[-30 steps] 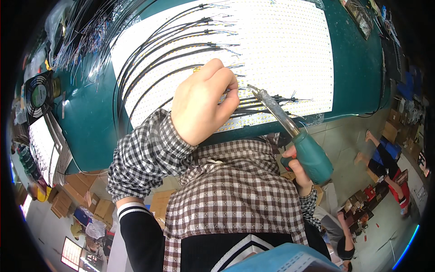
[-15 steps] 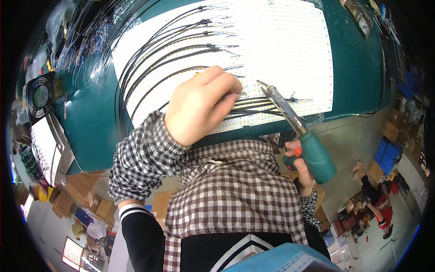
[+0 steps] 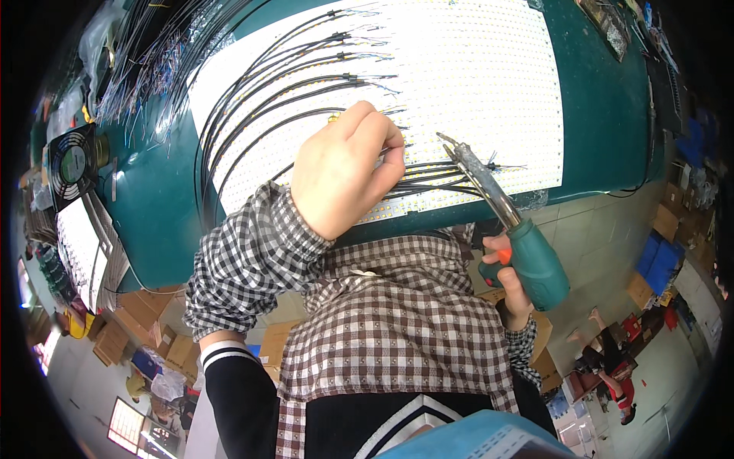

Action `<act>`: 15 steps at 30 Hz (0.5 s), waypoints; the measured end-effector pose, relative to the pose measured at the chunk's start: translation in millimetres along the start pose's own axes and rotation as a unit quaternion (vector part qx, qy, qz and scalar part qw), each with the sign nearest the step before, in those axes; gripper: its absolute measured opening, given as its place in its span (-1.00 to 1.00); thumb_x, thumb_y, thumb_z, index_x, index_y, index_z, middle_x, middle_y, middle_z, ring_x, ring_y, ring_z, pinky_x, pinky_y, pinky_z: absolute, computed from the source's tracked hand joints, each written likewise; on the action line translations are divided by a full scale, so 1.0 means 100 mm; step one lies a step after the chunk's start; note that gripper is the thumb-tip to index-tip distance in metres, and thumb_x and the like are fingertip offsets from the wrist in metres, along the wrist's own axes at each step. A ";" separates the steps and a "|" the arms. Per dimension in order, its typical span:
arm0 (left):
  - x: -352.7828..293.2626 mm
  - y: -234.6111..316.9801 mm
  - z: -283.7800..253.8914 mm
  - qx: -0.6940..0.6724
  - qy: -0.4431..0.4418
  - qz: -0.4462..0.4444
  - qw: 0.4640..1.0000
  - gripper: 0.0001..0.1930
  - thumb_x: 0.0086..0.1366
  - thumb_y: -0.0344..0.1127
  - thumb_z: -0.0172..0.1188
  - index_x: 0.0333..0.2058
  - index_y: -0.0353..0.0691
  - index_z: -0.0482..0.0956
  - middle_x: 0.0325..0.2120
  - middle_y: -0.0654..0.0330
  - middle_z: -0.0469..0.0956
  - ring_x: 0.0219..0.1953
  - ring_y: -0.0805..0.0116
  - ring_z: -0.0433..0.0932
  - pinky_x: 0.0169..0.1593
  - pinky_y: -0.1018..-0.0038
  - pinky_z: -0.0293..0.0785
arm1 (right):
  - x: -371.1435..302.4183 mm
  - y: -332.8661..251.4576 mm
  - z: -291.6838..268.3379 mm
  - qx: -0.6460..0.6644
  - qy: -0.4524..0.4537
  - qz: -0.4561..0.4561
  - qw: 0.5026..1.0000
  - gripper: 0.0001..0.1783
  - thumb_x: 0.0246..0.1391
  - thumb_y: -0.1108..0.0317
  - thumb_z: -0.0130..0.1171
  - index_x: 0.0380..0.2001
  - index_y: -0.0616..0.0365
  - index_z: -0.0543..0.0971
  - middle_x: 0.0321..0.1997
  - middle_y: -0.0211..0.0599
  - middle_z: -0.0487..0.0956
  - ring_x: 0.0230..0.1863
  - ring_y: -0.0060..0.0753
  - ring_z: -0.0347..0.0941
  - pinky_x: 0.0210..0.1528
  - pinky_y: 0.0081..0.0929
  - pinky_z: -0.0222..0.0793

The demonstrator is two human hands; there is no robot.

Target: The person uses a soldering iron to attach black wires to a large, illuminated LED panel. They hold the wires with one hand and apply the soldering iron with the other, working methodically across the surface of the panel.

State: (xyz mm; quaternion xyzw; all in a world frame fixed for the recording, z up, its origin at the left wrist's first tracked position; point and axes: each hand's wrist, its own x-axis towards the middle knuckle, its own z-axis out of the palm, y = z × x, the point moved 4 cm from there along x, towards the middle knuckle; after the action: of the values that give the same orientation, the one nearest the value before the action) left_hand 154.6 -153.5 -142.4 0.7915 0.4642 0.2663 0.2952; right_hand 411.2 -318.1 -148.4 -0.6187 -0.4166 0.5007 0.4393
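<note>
My left hand (image 3: 348, 172) is over the white LED board (image 3: 489, 84), thumb and fingers pinched together on a thin black cable that is mostly hidden under the hand. Fine wire ends show just beyond its fingertips. In my right hand (image 3: 514, 287) is a green soldering gun (image 3: 540, 264) with a red trigger, its metal tip pointing up and left above the board, apart from the left fingertips. Black cables (image 3: 264, 96) with stripped ends lie curved across the left half of the board. Another group of black cables (image 3: 436, 176) lies along its near edge.
The green table (image 3: 149, 229) carries a bundle of loose cables (image 3: 153, 76) at the far left. A black fan (image 3: 73, 162) and a stack of white boards (image 3: 80, 245) are at the left edge. Cardboard boxes stand on the floor; another person (image 3: 615, 367) is at the lower right.
My left hand has shifted slightly right and away from me, its fingertips rising a little. The soldering gun has barely moved, its tip a touch to the right.
</note>
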 end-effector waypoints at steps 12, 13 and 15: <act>0.00 0.00 0.02 -0.026 0.008 -0.019 0.999 -0.88 0.14 -0.51 0.34 -0.37 -0.23 0.57 -0.43 0.19 0.50 -0.46 0.30 0.57 -0.38 0.42 0.49 | 0.02 -0.01 0.03 -0.006 -0.019 -0.026 0.999 -0.32 0.03 0.17 0.57 0.05 0.48 0.56 -0.19 -0.05 0.73 -0.26 -0.37 0.70 -0.19 -0.46 0.69; 0.00 -0.01 0.02 -0.027 0.007 -0.021 0.999 -0.88 0.14 -0.51 0.34 -0.37 -0.23 0.57 -0.43 0.19 0.49 -0.47 0.31 0.56 -0.38 0.42 0.49 | 0.02 0.00 0.03 -0.007 -0.022 -0.031 0.999 -0.33 0.03 0.18 0.57 0.04 0.48 0.56 -0.20 -0.06 0.73 -0.27 -0.37 0.70 -0.20 -0.46 0.69; 0.00 -0.01 0.02 -0.026 0.004 -0.019 0.999 -0.88 0.14 -0.52 0.34 -0.38 -0.23 0.57 -0.44 0.19 0.49 -0.48 0.31 0.55 -0.39 0.42 0.48 | 0.01 0.03 0.02 -0.013 -0.028 -0.037 0.999 -0.35 0.02 0.20 0.57 0.03 0.47 0.57 -0.23 -0.09 0.73 -0.28 -0.38 0.70 -0.20 -0.46 0.67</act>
State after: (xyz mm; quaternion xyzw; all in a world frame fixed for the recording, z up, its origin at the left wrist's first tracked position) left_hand 155.7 -153.4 -144.2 0.7736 0.4734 0.2756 0.3185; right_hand 409.6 -317.2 -151.4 -0.5945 -0.4572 0.4959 0.4377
